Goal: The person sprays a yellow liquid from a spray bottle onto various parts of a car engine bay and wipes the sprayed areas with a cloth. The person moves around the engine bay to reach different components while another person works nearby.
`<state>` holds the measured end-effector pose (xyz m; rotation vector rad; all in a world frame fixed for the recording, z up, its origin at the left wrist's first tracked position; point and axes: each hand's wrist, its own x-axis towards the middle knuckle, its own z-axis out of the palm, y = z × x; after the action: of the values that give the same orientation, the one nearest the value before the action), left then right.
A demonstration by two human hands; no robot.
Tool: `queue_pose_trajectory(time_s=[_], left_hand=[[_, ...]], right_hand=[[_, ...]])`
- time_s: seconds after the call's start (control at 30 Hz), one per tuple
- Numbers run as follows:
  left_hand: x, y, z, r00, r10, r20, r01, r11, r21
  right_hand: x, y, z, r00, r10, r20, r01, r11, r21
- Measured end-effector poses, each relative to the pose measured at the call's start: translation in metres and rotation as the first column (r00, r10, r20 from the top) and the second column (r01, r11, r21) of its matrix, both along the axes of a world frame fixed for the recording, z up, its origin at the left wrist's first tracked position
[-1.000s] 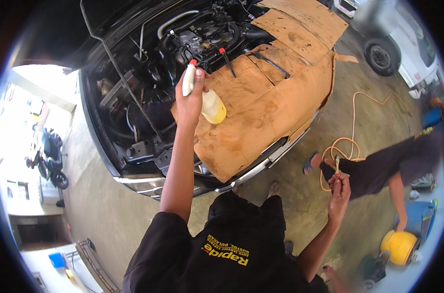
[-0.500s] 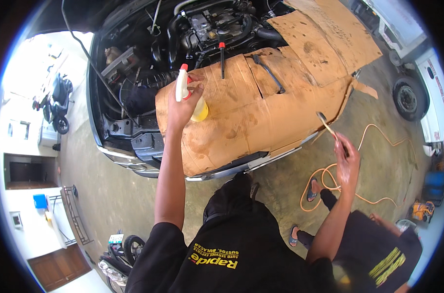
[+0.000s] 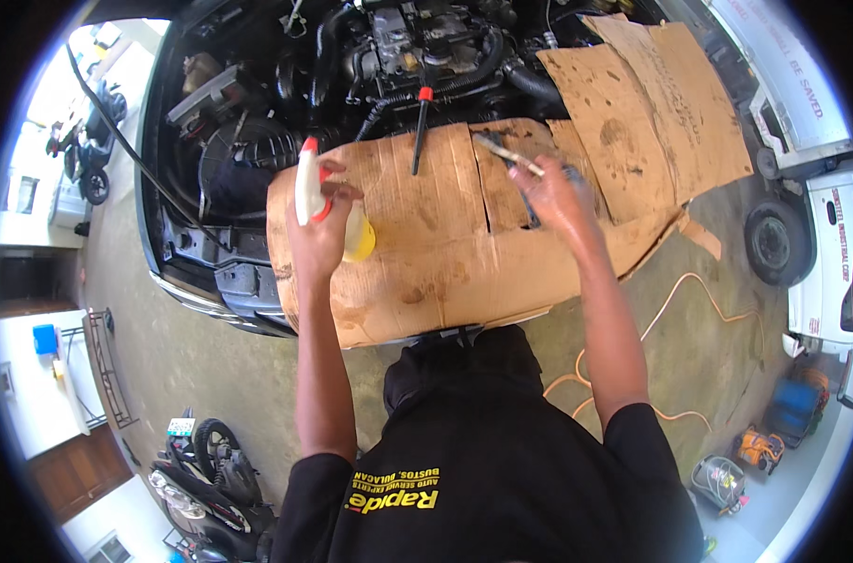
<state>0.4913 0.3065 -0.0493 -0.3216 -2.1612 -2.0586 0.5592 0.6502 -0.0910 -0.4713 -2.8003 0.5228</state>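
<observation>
My left hand (image 3: 321, 235) is closed around a spray bottle (image 3: 359, 237) with a white and red trigger head and yellow liquid in its lower part. It is held above the left side of a stained cardboard sheet (image 3: 398, 296). In my right hand (image 3: 560, 199) is a brush (image 3: 513, 156) with a pale handle, its dark bristle end pointing up and left over the cardboard. Beneath that hand, a dark long-handled tool (image 3: 530, 214) is mostly covered. Between the hands lies a thin black rod with a red end (image 3: 420, 136), reaching from the cardboard toward the engine (image 3: 412, 47).
The open engine bay of a vehicle lies beyond the cardboard, with a black prop rod (image 3: 131, 150) on its left. An orange hose (image 3: 670, 310) trails over the floor at right. Motorcycles (image 3: 215, 479) stand at left, a white truck with a dark wheel (image 3: 776, 244) at right.
My right hand has swung the brush from beyond the cardboard's right edge to above its middle. The spray bottle stays in my left hand. The person at lower right has left view.
</observation>
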Motion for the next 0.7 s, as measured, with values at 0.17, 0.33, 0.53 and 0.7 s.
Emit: queue_pose_trajectory(time_s=[0.17, 0.33, 0.53, 0.7], left_hand=[[0.022, -0.011, -0.017, 0.997, 0.077, -0.005, -0.077, 0.991, -0.107], [0.029, -0.005, -0.023, 0.979, 0.177, -0.098, -0.185, 0.979, -0.080], [0.013, 0.006, -0.031, 0.965, 0.181, -0.189, -0.197, 0.978, -0.068], [0.027, -0.004, -0.039, 0.931, 0.278, -0.238, -0.316, 0.939, -0.139]], right_hand=[[-0.037, -0.009, -0.010, 0.980, 0.163, 0.117, -0.156, 0.986, -0.060], [-0.125, -0.047, 0.012, 0.937, 0.349, 0.019, -0.348, 0.936, -0.056], [-0.229, -0.084, -0.058, 0.913, 0.401, -0.076, -0.404, 0.914, -0.036], [-0.204, -0.081, -0.020, 0.895, 0.439, 0.074, -0.409, 0.877, -0.251]])
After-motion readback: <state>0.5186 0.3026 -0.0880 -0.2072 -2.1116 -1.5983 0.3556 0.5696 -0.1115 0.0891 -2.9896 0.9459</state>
